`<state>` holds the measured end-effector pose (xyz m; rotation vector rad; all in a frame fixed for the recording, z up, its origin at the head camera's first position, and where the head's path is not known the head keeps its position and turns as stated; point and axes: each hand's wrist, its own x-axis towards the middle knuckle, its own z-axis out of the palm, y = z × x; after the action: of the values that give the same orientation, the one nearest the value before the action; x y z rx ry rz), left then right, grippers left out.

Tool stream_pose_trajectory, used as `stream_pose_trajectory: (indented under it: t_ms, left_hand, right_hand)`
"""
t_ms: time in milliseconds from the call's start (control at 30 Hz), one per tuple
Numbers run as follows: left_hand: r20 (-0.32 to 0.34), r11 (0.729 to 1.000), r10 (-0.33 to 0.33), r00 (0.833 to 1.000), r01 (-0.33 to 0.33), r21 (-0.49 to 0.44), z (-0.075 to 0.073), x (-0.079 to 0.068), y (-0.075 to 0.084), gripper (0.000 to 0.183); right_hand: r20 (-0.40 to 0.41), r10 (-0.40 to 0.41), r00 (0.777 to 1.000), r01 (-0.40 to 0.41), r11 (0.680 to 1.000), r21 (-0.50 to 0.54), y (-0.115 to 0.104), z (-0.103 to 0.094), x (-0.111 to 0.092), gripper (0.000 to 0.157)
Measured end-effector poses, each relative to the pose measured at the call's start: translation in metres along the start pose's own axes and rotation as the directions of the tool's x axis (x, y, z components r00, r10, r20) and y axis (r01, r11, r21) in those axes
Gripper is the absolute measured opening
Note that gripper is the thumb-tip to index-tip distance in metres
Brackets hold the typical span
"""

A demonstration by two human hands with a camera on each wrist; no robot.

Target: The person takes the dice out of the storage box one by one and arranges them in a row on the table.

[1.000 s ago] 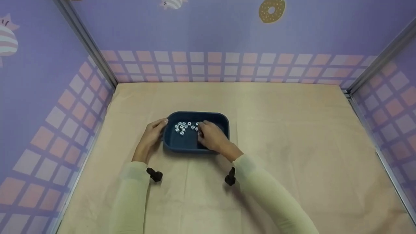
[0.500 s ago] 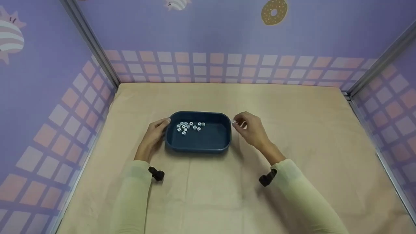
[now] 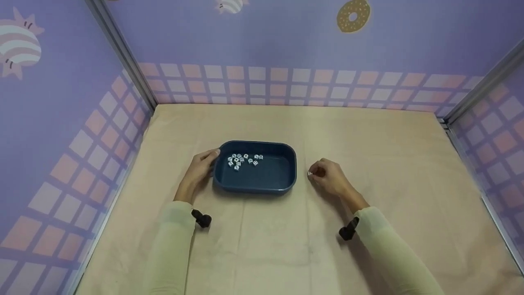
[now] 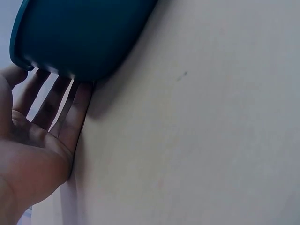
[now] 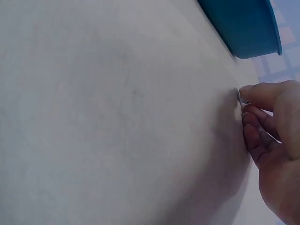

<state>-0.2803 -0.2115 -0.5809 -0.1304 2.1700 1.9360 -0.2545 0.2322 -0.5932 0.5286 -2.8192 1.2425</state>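
Note:
A dark blue rectangular tray (image 3: 256,180) sits on the cloth-covered table, with several white dice (image 3: 236,160) grouped in its back left part. My left hand (image 3: 200,166) holds the tray's left end. In the left wrist view its thumb lies at the rim and the fingertips (image 4: 84,89) meet the outer wall. Just right of the tray, my right hand (image 3: 330,178) pinches one small white die (image 3: 310,173) between thumb and index finger, down close to the cloth. In the right wrist view the die is mostly hidden by the fingertips (image 5: 246,93).
Pale cloth (image 3: 368,143) stretches around the tray on every side. Purple panels with a checked band (image 3: 278,80) stand along the back, left and right. A black wrist camera (image 3: 348,229) sticks out from each sleeve.
My right hand has lifted a die out of the tray, carried it right over the rim and lowered it towards the cloth. The left hand stays at the tray's left end.

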Motion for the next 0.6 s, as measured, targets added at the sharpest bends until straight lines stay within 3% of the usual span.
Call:
stream_pose_trajectory:
  t_ms: [300, 500, 600]
  left_hand:
    - [-0.001, 1.000, -0.012, 1.000, 0.012, 0.000, 0.0020, 0.0011, -0.0056, 0.061]
    - [-0.003, 0.996, -0.021, 1.000, 0.021, -0.085, 0.0016, 0.0002, -0.0073, 0.060]
    - [-0.007, 0.996, -0.016, 1.000, 0.015, -0.084, 0.0024, 0.0013, -0.0074, 0.060]
  right_hand:
    - [0.042, 0.054, 0.998, -0.057, 0.997, 0.052, 0.0097, 0.0035, -0.0064, 0.014]
    - [0.049, 0.072, 0.996, -0.076, 0.993, 0.090, 0.0073, 0.0047, -0.0076, 0.012]
    - [0.041, 0.078, 0.996, -0.082, 0.992, 0.094, 0.0076, 0.0045, -0.0073, 0.012]
